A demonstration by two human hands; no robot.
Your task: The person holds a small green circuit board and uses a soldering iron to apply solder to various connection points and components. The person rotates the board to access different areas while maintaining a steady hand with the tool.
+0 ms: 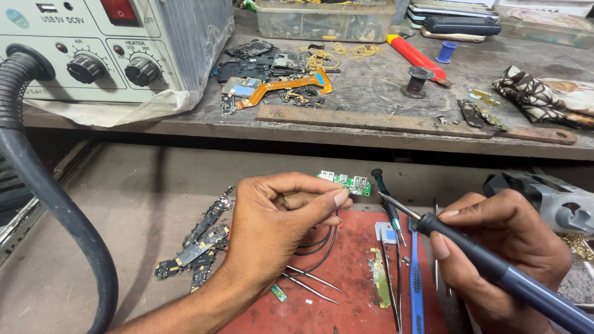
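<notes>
Head view, left hand: we see the left hand point(272, 222) with thumb and forefinger pinched together on thin black wires point(323, 244) that hang down to the red mat point(346, 297).
Head view, green board: the small green circuit board point(346, 182) with metal sockets is just beyond the fingertips, near the back edge of the mat; we cannot tell if the fingers touch it.
Head view, right hand: the right hand point(501, 253) is clamped around a soldering iron point(495, 266), its tip pointing toward the green board.
Head view, on the mat: tweezers point(309, 281), a blue toothbrush point(416, 278), a screwdriver point(388, 207).
Head view, left of the mat: a heap of dark board pieces point(198, 247).
Head view, upper bench: a grey rework station point(99, 49) at the left corner, a long file point(396, 122) along the front edge.
</notes>
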